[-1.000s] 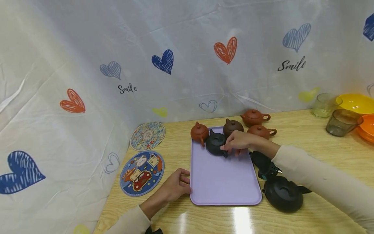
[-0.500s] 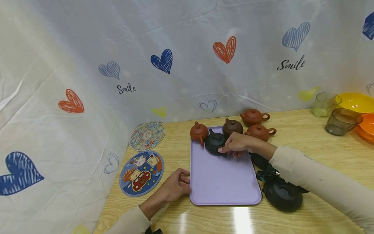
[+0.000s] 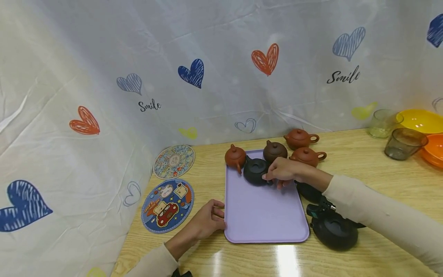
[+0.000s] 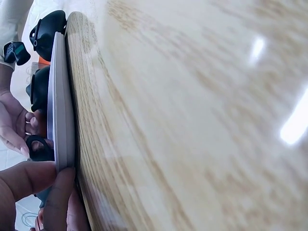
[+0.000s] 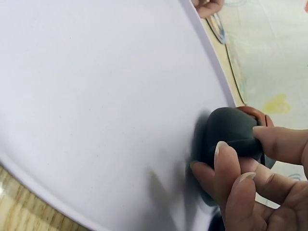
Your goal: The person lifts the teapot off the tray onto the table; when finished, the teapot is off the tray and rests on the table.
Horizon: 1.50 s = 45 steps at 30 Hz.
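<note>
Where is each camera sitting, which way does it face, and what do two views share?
Head: worn on the head, facing forward and down at the lilac tray; shows the left hand, right hand and both sleeves.
Left wrist: worn on that wrist, facing the tray's edge and the table; left fingers close, right hand beyond.
Right wrist: worn on that wrist, facing the tray and gripped black teapot; right fingers close, part of left hand at top.
Shared: head and right wrist both show that teapot.

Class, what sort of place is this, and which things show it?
Probably a staged indoor work area: a wood-grain table, a heart-printed sheet behind it, and teapots on and around a purple tray.
</note>
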Each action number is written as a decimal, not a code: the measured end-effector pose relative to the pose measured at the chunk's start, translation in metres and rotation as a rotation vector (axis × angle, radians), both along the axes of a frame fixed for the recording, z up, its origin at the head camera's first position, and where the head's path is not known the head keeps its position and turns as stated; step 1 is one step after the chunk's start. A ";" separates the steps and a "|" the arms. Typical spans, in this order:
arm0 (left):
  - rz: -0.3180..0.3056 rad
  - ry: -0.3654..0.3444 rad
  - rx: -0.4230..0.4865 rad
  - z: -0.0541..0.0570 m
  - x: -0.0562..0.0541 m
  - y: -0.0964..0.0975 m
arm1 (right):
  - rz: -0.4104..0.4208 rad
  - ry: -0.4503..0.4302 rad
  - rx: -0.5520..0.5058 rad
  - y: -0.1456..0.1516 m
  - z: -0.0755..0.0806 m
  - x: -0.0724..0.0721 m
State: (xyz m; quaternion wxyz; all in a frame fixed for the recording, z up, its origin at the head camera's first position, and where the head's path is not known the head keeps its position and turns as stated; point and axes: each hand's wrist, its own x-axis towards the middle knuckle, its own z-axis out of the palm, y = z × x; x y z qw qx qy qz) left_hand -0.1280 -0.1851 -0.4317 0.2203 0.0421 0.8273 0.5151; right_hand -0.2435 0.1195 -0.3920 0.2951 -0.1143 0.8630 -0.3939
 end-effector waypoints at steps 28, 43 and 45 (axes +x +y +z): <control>0.005 0.009 0.013 0.000 0.000 0.000 | -0.013 0.059 -0.068 0.038 0.036 0.015; -0.005 0.010 0.011 0.001 0.002 0.000 | -0.079 0.032 -0.169 0.078 0.046 0.017; -0.005 0.009 0.011 0.001 0.002 -0.001 | -0.093 0.027 -0.180 0.083 0.047 0.017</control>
